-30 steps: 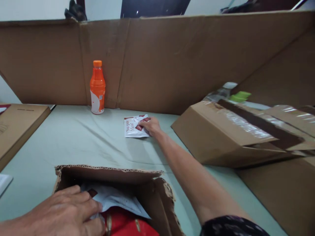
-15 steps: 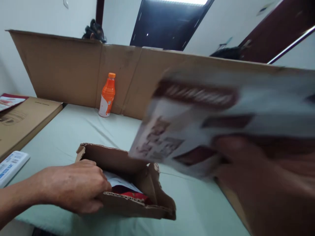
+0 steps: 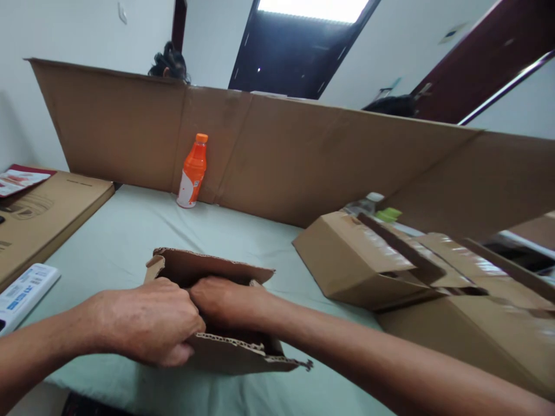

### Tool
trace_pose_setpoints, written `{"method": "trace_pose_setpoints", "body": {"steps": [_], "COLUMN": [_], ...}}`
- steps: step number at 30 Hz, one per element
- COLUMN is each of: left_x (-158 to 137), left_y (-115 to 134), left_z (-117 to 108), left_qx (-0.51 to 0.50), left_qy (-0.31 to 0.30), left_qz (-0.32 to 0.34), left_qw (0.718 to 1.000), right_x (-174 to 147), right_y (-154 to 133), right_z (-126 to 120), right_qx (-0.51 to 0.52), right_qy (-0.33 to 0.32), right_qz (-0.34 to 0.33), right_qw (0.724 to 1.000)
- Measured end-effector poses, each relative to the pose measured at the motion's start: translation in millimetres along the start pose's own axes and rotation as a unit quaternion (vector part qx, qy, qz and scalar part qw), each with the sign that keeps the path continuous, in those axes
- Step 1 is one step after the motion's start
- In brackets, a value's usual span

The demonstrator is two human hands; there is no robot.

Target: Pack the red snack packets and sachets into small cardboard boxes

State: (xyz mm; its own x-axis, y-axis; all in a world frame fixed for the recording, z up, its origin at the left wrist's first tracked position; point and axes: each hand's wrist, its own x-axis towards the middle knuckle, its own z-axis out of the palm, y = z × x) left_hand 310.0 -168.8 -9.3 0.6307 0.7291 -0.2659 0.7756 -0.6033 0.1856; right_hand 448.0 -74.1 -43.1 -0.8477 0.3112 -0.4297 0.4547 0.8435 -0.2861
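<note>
A small open cardboard box (image 3: 208,267) with ragged flaps sits on the pale green table (image 3: 130,225) close in front of me. My left hand (image 3: 147,320) grips its near wall and flap from the left. My right hand (image 3: 225,300) reaches down into the box opening, touching my left hand; its fingertips are hidden. The white and red packet is not visible, and the box contents are covered by my hands.
An orange bottle (image 3: 193,171) stands against a long cardboard wall (image 3: 303,162) at the back. A taped carton (image 3: 347,260) lies tilted on the right, a flat carton (image 3: 39,214) on the left with a white pack (image 3: 23,289) beside it. Someone's hair (image 3: 169,60) shows behind the wall.
My right hand took the white and red packet from the far table, swept it close past the camera, and now sits inside the small box. My left hand stayed on the box.
</note>
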Motion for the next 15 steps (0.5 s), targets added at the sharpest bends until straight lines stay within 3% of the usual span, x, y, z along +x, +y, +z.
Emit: {"method": "trace_pose_setpoints", "body": {"steps": [5, 7, 9, 10, 12, 14, 15], "left_x": [1.3, -3.7, -15.4, -23.6, -42.5, -59.4, -65.3], "left_y": [-3.9, -4.0, -4.2, -4.9, -7.7, -12.4, -15.1], "left_z": [2.7, 5.6, 10.5, 14.1, 24.5, 40.0, 49.4], "left_qx": [-0.012, -0.015, -0.015, -0.013, -0.015, -0.026, -0.036], "left_qy": [0.01, 0.058, 0.166, 0.231, 0.346, 0.412, 0.425], "left_qz": [-0.001, -0.001, 0.025, 0.04, 0.039, -0.013, -0.045], "left_qw": [1.0, 0.998, 0.986, 0.972, 0.937, 0.911, 0.903], "right_x": [7.5, -8.9, -38.0, -55.8, -92.1, -120.8, -129.5], "right_y": [1.9, 3.7, 9.3, 14.1, 26.8, 40.7, 46.6], "right_z": [-2.7, -4.7, -3.5, -1.0, 9.6, 27.7, 38.9], "right_qx": [-0.005, 0.016, 0.071, 0.103, 0.146, 0.158, 0.163], "right_qy": [-0.064, -0.018, 0.124, 0.222, 0.408, 0.512, 0.526], "right_qz": [-0.016, -0.042, -0.073, -0.074, -0.026, 0.036, 0.05], "right_qw": [0.998, 0.999, 0.987, 0.967, 0.901, 0.844, 0.833]}}
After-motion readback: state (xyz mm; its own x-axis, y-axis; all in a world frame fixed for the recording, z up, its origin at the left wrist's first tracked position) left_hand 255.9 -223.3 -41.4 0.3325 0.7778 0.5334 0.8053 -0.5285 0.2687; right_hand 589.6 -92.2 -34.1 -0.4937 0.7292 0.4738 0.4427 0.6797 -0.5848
